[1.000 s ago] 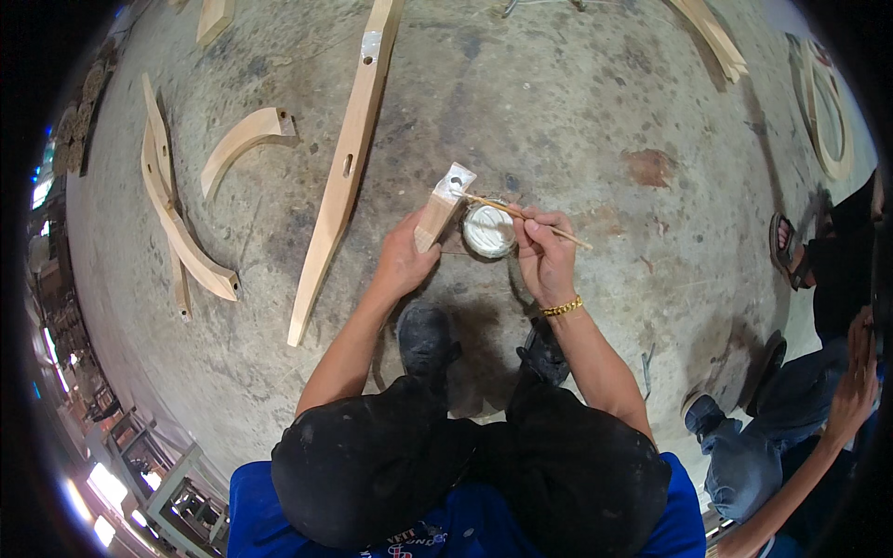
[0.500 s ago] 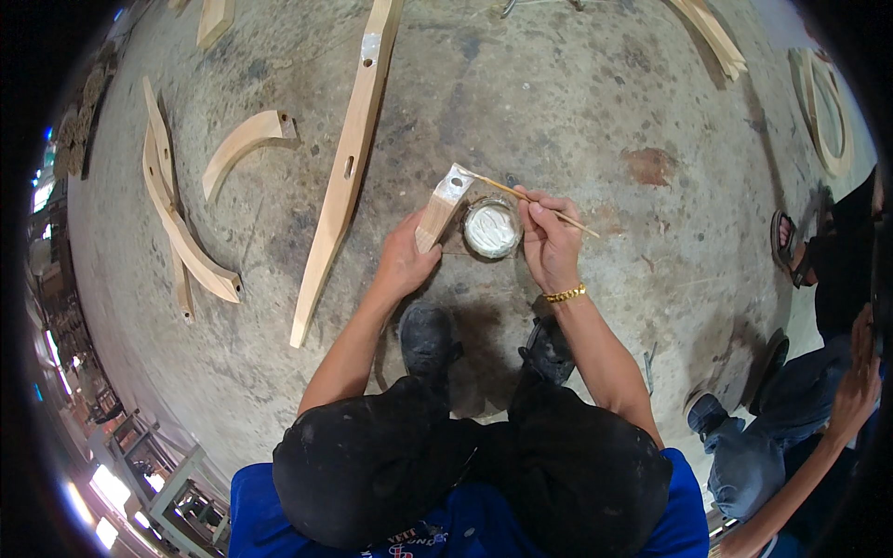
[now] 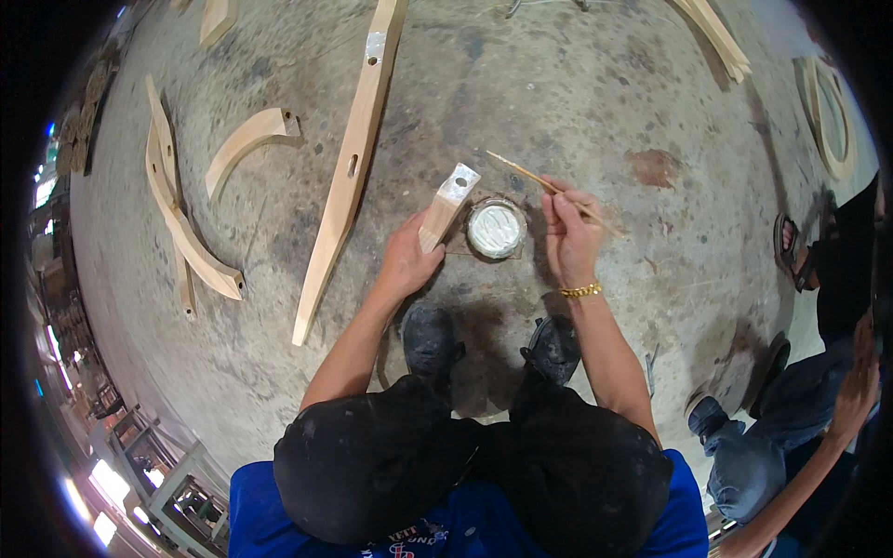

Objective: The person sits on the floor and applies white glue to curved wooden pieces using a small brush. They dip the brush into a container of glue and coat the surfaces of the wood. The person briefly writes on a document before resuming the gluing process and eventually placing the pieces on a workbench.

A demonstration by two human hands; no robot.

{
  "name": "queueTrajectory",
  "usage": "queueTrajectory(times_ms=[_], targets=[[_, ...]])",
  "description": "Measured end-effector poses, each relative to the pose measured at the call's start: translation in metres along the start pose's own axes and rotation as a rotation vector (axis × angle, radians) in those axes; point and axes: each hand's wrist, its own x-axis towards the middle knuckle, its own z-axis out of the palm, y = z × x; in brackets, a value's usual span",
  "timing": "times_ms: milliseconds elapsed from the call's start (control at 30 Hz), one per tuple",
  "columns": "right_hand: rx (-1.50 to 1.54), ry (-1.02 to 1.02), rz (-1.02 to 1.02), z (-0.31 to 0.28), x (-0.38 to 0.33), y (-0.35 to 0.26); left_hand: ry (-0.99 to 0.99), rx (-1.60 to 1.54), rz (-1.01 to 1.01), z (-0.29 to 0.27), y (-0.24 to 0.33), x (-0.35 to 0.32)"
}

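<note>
My left hand (image 3: 409, 256) is closed around a short wooden piece (image 3: 437, 223) that slants up and to the right. Its upper end has a hole and is coated with something white. Between my hands stands a round pot of white paste (image 3: 495, 230), probably glue, its surface streaked. My right hand (image 3: 575, 231) pinches a thin wooden stick (image 3: 532, 177), which points up and left over the floor. The stick's tip is apart from both the wooden piece and the pot.
Left of my hands lies a long wooden beam (image 3: 349, 177) with holes and a white patch. Beyond it are a curved wooden piece (image 3: 244, 144) and crossed curved pieces (image 3: 191, 237). More wood (image 3: 712, 37) lies far right. Another person (image 3: 791, 418) sits at the right.
My right hand has moved right, drawing the stick's tip off the coated end of the wooden piece. My left hand keeps its hold, nearly still.
</note>
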Motion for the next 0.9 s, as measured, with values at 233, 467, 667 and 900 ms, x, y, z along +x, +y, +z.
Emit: queueTrajectory(times_ms=[233, 467, 667, 900], targets=[[-0.847, -0.519, -0.302, 0.057, 0.032, -0.055, 0.024, -0.009, 0.017, 0.0, -0.001, -0.001], [-1.056, -0.766, -0.128, 0.112, 0.062, -0.052, 0.018, -0.034, -0.012, -0.001, 0.002, 0.001], [-1.17, -0.875, -0.2, 0.112, 0.073, -0.055, 0.018, -0.015, 0.003, -0.001, 0.007, 0.0], [-1.129, -0.829, -0.186, 0.115, 0.069, -0.051, 0.024, -0.015, -0.011, 0.0, 0.001, 0.0]])
